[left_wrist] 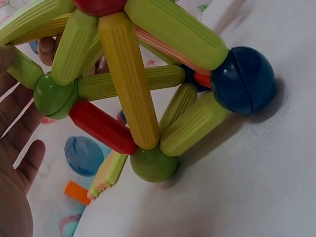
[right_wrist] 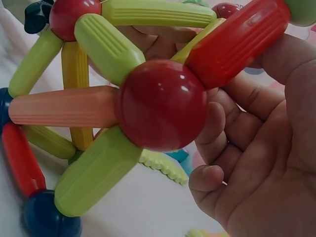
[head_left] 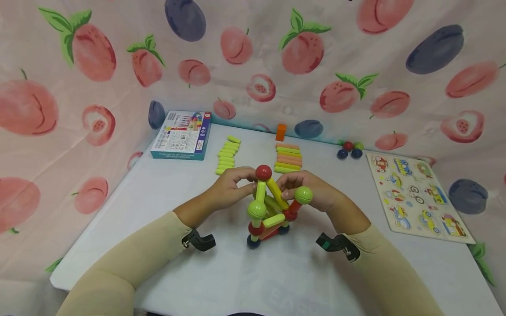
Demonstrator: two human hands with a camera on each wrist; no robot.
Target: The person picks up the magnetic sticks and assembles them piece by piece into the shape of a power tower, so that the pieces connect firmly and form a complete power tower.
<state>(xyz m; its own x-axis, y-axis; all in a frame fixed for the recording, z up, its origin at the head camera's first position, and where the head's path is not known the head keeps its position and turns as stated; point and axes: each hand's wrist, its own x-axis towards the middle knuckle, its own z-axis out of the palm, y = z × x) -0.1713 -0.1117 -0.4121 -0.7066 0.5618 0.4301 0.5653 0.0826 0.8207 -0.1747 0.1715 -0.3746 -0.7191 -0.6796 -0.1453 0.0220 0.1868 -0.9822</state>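
A toy frame of coloured rods and balls stands on the white table (head_left: 221, 272), with dark blue balls (head_left: 253, 242) at its foot and a red ball (head_left: 263, 172) on top. My left hand (head_left: 231, 188) is at its upper left side, fingertips and thumb about a light green rod (left_wrist: 25, 69) in the left wrist view. From the right, my right hand (head_left: 310, 188) holds the frame by a yellow rod (head_left: 277, 194), beside a red rod (right_wrist: 239, 42) that ends in a green ball (head_left: 303, 195). The frame partly hides the fingertips of both hands.
A flat box (head_left: 182, 134) lies at the back left. Several light green rods (head_left: 226, 153) and a row of mixed rods (head_left: 288, 159) lie behind the frame, near an orange block (head_left: 280, 132). Loose balls (head_left: 356, 153) and a picture board (head_left: 419, 199) are at the right.
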